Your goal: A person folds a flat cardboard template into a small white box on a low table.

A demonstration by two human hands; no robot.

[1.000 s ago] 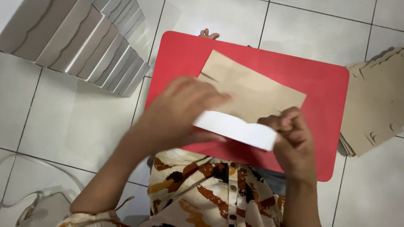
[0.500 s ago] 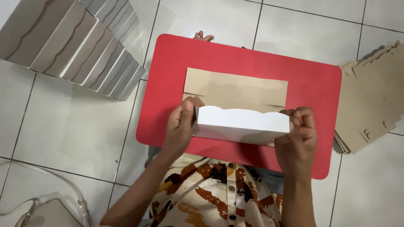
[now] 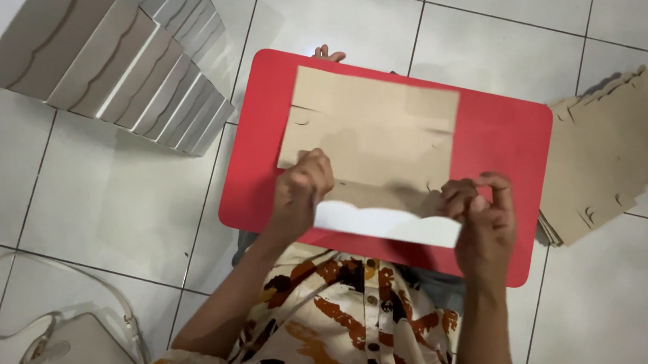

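From the head view, my left hand [image 3: 301, 188] and my right hand [image 3: 480, 222] each pinched one end of a flat brown cardboard sheet [image 3: 369, 135]. The fingers of both were curled shut on its near edge, where a white flap with a wavy rim [image 3: 385, 224] was folded up between them toward me. The rest of the sheet stretched away beyond my fingers, lying over the red surface [image 3: 505, 137]. Well off to the left of my left fingers, a row of folded grey-white boxes [image 3: 105, 47] stood on the tiled floor [image 3: 97, 206]. To the right of my right fingers, just past the red edge, lay a stack of flat brown cardboard blanks [image 3: 616, 148]. Down by my left elbow sat a pale bag with a strap [image 3: 67, 332].
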